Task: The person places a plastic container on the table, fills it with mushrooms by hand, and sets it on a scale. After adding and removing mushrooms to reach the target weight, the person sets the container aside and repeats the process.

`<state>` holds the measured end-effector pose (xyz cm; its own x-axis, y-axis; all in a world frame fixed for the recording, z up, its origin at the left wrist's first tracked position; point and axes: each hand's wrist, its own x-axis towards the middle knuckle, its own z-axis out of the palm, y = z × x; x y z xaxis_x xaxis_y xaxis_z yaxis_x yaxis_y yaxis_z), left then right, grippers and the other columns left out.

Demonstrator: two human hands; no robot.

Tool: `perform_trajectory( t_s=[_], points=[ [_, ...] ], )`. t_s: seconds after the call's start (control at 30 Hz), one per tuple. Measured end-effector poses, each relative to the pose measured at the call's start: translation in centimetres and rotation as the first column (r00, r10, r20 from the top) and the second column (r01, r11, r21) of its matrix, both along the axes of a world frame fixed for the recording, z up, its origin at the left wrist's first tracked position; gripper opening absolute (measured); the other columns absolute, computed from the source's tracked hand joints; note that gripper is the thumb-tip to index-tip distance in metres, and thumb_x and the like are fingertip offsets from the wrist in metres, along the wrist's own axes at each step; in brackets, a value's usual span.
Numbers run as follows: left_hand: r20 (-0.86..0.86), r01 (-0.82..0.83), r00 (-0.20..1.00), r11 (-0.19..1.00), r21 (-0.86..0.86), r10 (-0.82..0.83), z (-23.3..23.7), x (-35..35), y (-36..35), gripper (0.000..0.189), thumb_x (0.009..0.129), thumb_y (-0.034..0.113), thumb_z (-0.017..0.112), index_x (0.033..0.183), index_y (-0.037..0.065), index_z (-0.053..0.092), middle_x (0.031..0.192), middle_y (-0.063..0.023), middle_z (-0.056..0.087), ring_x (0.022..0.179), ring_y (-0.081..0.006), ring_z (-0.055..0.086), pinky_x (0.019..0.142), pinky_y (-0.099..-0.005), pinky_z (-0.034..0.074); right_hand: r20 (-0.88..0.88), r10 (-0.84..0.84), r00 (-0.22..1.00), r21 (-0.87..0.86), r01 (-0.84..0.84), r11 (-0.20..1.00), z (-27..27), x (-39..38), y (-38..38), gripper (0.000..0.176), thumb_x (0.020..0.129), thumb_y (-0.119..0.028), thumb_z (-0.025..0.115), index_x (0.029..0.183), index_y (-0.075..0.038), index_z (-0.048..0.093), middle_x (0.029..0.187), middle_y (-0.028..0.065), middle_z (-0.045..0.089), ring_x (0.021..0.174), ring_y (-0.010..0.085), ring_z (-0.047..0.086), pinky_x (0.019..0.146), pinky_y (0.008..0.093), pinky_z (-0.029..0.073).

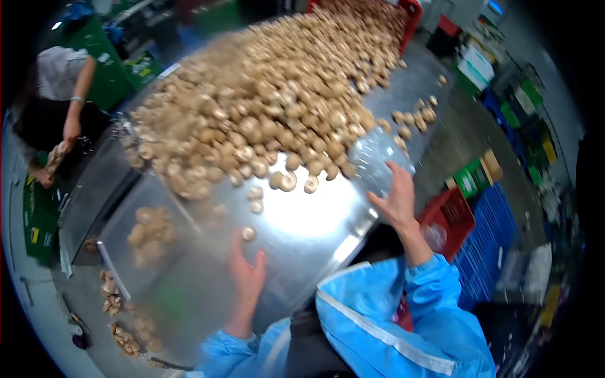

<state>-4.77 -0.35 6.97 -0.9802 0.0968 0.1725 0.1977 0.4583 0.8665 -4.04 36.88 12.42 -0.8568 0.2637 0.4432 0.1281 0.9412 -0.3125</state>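
Note:
A large heap of brown-capped mushrooms (271,107) covers the far part of a shiny metal table (302,233). My left hand (247,274) is over the near side of the tabletop, thumb and fingers apart, holding nothing. One loose mushroom (248,234) lies right by its fingertips. On the right, my right hand (398,200) has its thumb and fingers spread beside a bundle of clear plastic (377,160), which lies against the heap's edge; the fingertips overlap its near side in this view.
At left a shallow tray (120,268) holds a blurred clump of mushrooms. Across the table stands another person (66,82) with mushrooms in hand. A red crate (449,214) and a blue crate (482,242) sit right of me; a red bin (413,25) is behind the heap.

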Motion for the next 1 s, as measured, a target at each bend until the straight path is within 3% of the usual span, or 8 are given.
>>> perform_trajectory(
  t_s=[0.17,0.3,0.37,0.43,0.57,0.7,0.87,1.0],
  points=[
    [0.059,0.084,0.995,0.996,-0.020,-0.083,1.5,-0.8,1.6,0.069,0.082,0.003,0.065,0.146,0.002,0.037,0.148,-0.0159,0.042,0.136,-0.0286,0.041,0.110,-0.0409,0.033,0.100,0.318,0.943,-0.401,-0.254,0.880,0.1,0.4,-6.2,0.082,0.065,-0.026,0.083,0.136,-0.002,0.048,0.126,0.0233,0.055,0.120,0.0385,0.049,0.104,0.0436,0.041],
    [0.045,0.205,0.977,0.978,0.047,-0.207,3.9,-1.4,3.4,0.055,0.084,0.003,0.065,0.137,0.001,0.048,0.134,-0.0151,0.055,0.125,-0.0252,0.051,0.102,-0.0369,0.041,0.210,0.787,0.581,-0.918,-0.161,0.363,-0.9,1.3,-10.4,0.090,0.070,-0.038,0.084,0.143,-0.003,0.043,0.127,0.0201,0.058,0.123,0.0297,0.054,0.106,0.0390,0.041],
    [0.202,0.391,0.903,0.920,-0.023,-0.379,3.2,-2.5,1.4,0.042,0.087,0.005,0.064,0.128,0.000,0.056,0.120,-0.0139,0.064,0.112,-0.0231,0.061,0.096,-0.0339,0.045,0.145,0.902,0.406,-0.984,-0.035,0.174,-3.3,1.8,-11.4,0.082,0.079,-0.036,0.079,0.144,-0.002,0.042,0.129,0.0179,0.058,0.120,0.0259,0.056,0.104,0.0371,0.044],
    [0.325,0.337,0.864,0.922,0.192,-0.384,1.8,-2.4,0.9,0.014,0.095,0.008,0.058,0.106,0.000,0.062,0.097,-0.0109,0.069,0.073,-0.0175,0.068,0.066,-0.0251,0.052,-0.090,0.932,0.352,-0.962,0.211,-0.173,-4.7,2.4,-12.4,0.076,0.085,-0.032,0.072,0.146,-0.002,0.039,0.130,0.0174,0.058,0.119,0.0252,0.058,0.101,0.0365,0.046],
    [0.659,0.023,0.693,0.923,0.384,-0.292,0.3,0.0,-1.7,0.014,0.101,0.011,0.048,0.108,0.000,0.055,0.094,-0.0147,0.068,0.055,-0.0182,0.065,0.041,-0.0225,0.046,0.009,0.818,0.576,-0.767,0.529,-0.364,-5.6,3.1,-11.5,0.063,0.098,-0.040,0.056,0.147,-0.005,0.039,0.130,0.0167,0.059,0.119,0.0243,0.059,0.102,0.0340,0.047],
    [0.761,-0.231,0.614,0.874,0.428,-0.210,-3.3,3.4,-4.7,0.021,0.102,0.011,0.043,0.118,-0.003,0.045,0.093,-0.0191,0.067,0.053,-0.0225,0.066,0.035,-0.0244,0.046,0.328,0.724,0.607,-0.802,0.584,-0.125,-8.8,4.5,-11.7,0.060,0.100,-0.042,0.053,0.143,-0.002,0.041,0.120,0.0151,0.065,0.101,0.0201,0.067,0.086,0.0320,0.055],
    [0.861,-0.467,0.407,0.740,0.484,-0.305,-3.9,3.9,-6.0,0.041,0.092,-0.004,0.043,0.132,-0.008,0.036,0.114,-0.0283,0.063,0.053,-0.0254,0.064,0.040,-0.0278,0.051,0.458,0.683,0.569,-0.842,0.523,0.129,-10.0,5.1,-14.3,0.060,0.094,-0.008,0.049,0.148,0.003,0.024,0.089,0.0155,0.071,0.053,0.0183,0.064,0.042,0.0293,0.049],
    [0.854,-0.564,0.427,0.649,0.510,-0.299,-5.2,-1.5,-5.3,0.057,0.086,-0.009,0.041,0.142,-0.008,0.028,0.124,-0.0306,0.058,0.058,-0.0241,0.063,0.050,-0.0286,0.056,0.436,0.581,0.687,-0.894,0.405,0.192,-8.2,1.8,-17.1,0.060,0.093,-0.002,0.039,0.150,0.001,0.022,0.088,0.0163,0.067,0.048,0.0172,0.057,0.041,0.0302,0.047]
  ],
)
